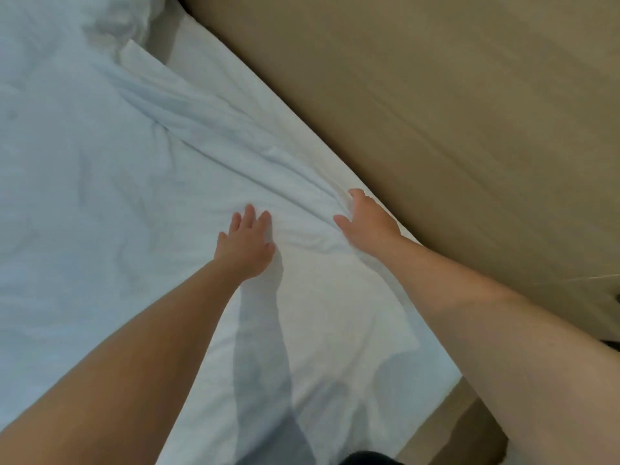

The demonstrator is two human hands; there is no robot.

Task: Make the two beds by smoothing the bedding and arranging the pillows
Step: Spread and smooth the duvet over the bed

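Left hand (246, 245) lay flat on sheet (100, 196), fingers straight. Right hand (367, 221) fingers clamped a bunched fold at centre. Wrinkles ran to upper left, so smoothing looked barely begun.

No legible text, label, brand, number or sign anywhere. White bedding (100, 196) is plain and unprinted; the tan surface (436, 95) beside it carries no markings.

A plain tan surface (469, 95), wall or floor unclear, fills the upper right under soft light.
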